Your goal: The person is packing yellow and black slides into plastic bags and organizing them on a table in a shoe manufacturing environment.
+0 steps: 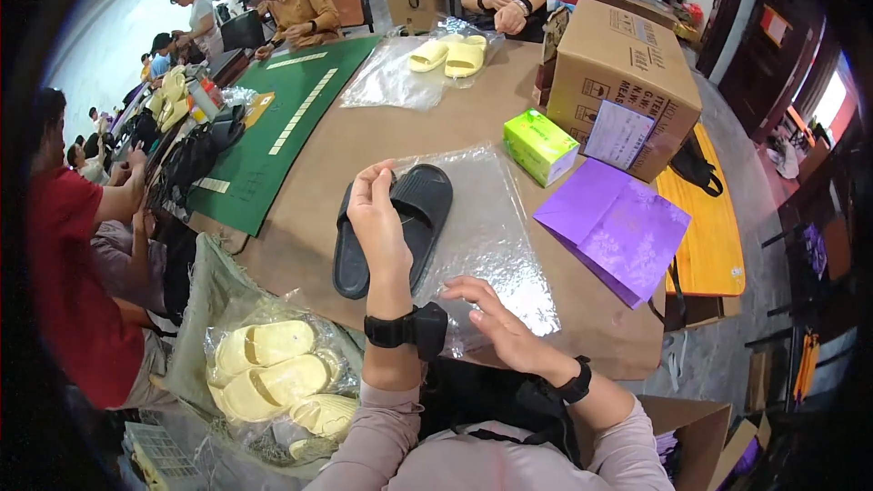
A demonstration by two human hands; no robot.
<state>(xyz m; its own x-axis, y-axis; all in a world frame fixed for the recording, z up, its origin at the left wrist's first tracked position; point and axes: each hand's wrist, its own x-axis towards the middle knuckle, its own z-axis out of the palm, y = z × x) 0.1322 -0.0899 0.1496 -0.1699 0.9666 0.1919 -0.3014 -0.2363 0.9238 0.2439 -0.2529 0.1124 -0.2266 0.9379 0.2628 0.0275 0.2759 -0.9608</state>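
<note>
A pair of black slide slippers [431,195] lies side by side on the table, partly on a clear plastic bag [496,227]. My left hand [375,218] is over the left slipper and hides much of its strap. Its fingers are bent and pressed together; what they hold, if anything, is hidden. At the near edge of the plastic bag is my right hand [498,320], fingers stretched out and slightly apart, holding nothing. Whether its fingertips touch the plastic I cannot tell.
A green tissue pack [538,147], a purple folded bag [618,227] and a large cardboard box [627,73] stand right. Bagged yellow slippers [273,368] fill a sack at lower left; another yellow pair [450,56] lies far across. A green mat [291,118] and several people are around.
</note>
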